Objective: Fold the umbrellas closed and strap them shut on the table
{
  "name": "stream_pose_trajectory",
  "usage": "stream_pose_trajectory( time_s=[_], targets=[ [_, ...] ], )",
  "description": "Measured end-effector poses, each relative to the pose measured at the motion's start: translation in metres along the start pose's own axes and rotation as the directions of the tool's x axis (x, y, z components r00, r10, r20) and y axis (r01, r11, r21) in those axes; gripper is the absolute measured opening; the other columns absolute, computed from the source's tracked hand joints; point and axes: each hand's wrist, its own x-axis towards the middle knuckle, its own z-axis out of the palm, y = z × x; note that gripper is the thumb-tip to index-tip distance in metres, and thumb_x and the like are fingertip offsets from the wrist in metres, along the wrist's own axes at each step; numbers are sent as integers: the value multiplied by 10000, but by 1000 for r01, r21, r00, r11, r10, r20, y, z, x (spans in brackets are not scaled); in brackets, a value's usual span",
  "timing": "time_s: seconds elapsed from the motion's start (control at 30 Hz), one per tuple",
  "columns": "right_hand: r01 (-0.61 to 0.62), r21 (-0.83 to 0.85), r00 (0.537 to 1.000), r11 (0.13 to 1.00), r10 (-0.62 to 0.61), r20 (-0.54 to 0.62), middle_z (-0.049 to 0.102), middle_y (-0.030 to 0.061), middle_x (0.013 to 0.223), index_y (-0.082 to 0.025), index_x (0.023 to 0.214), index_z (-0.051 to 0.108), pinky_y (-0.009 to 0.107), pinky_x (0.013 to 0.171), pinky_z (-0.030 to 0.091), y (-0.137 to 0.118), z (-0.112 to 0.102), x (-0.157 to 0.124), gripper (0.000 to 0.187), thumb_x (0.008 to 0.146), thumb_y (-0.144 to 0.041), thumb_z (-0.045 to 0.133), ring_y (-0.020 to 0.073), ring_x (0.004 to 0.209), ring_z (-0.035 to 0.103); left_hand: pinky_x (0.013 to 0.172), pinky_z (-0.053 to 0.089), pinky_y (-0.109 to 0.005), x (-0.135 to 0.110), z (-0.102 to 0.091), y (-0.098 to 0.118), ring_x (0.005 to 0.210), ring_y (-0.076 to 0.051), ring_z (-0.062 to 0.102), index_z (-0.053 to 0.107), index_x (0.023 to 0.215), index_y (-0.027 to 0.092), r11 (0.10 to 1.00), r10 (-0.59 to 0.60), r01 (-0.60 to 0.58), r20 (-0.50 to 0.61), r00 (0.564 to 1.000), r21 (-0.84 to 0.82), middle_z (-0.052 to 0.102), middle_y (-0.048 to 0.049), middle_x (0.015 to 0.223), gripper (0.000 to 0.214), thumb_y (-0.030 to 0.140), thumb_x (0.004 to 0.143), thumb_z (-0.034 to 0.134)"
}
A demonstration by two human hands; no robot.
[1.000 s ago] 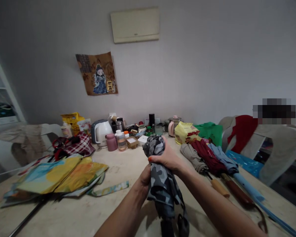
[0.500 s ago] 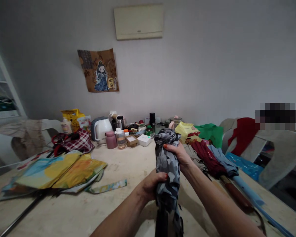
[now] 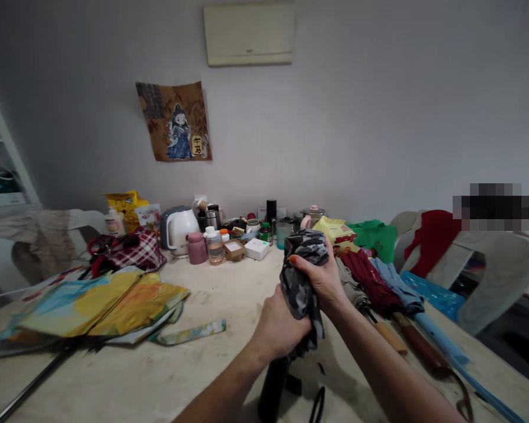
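A grey camouflage umbrella (image 3: pixel 297 288), its canopy gathered around the shaft, is held up over the table with its black handle pointing down toward me. My left hand (image 3: pixel 282 326) wraps around the lower part of the canopy, just above the handle. Higher up, my right hand (image 3: pixel 321 273) grips the canopy near its top, thumb across the front. A black wrist loop (image 3: pixel 318 404) dangles beside the handle. To the left lies a loosely folded yellow and blue umbrella (image 3: pixel 114 305) with its strap spread out and a bare metal shaft.
On the right lie furled umbrellas, among them a dark red one (image 3: pixel 370 282) and a light blue one (image 3: pixel 399 288). A kettle (image 3: pixel 183 229), a pink jar (image 3: pixel 197 248) and small boxes line the wall side. A person in red sits at the far right.
My left hand has turned over and now wraps the canopy from the front. The canopy looks more tightly bunched, and the handle's lower end has swung left, with the loop showing.
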Motion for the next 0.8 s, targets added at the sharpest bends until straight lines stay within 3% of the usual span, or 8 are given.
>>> stream_pose_trajectory(
  time_s=[0.1,0.2,0.33,0.43,0.5,0.53,0.67,0.8],
  targets=[
    [-42,120,997,992,50,-64,649,44,1168,-239,1255,487,353,877,512,-7,0,3,861,494,-286,887,203,960,636,671,356,-256,-9,0,-7,604,-183,537,718,911,204,998,64,-63,-73,995,3,611,15,632,401,21,561,792],
    [-100,182,989,978,118,-89,688,18,1003,-206,1098,570,322,765,533,-11,-1,5,708,466,-251,887,175,806,639,708,372,-265,-12,-1,-8,655,-204,551,708,975,205,987,58,-46,-79,995,154,608,7,668,463,48,551,808],
    [-146,258,979,955,177,-101,681,-15,788,-186,890,627,311,676,536,-14,-11,12,483,461,-237,845,157,658,613,754,428,-282,-5,-4,2,833,-238,600,645,1179,214,989,-39,20,133,990,144,691,-48,921,682,117,527,819],
    [-175,300,976,938,205,-71,680,-7,737,-198,789,631,361,719,556,-20,-19,15,343,499,-279,795,201,680,647,721,481,-300,-2,-4,11,812,-223,615,654,1140,174,954,-264,300,441,858,-13,695,-71,961,651,183,503,786],
    [-198,305,976,932,216,-27,687,11,743,-203,776,632,396,742,562,-24,-22,15,303,533,-321,772,242,729,671,610,475,-283,-2,-2,13,651,-170,572,686,993,142,908,-346,419,534,772,-18,673,-50,812,499,234,507,747],
    [-185,297,980,937,199,-18,689,14,755,-205,803,640,401,755,562,-24,-23,15,315,547,-332,772,250,754,677,569,456,-270,-2,-1,13,600,-148,539,687,925,135,908,-359,419,521,774,2,649,-35,749,428,251,515,727],
    [-1,169,998,986,11,-54,683,-8,806,-216,1058,627,383,826,543,-17,-18,11,578,534,-314,849,221,814,669,590,432,-259,-4,3,9,646,-154,541,649,815,134,936,-282,183,331,901,300,627,-29,729,257,220,573,658],
    [159,-37,972,987,-163,-167,684,13,973,-217,1172,571,375,899,505,-6,-13,11,777,473,-283,903,192,887,645,717,466,-351,-9,4,10,811,-268,634,593,1115,117,647,-155,38,83,984,761,691,-129,920,501,205,624,643]
  ],
)
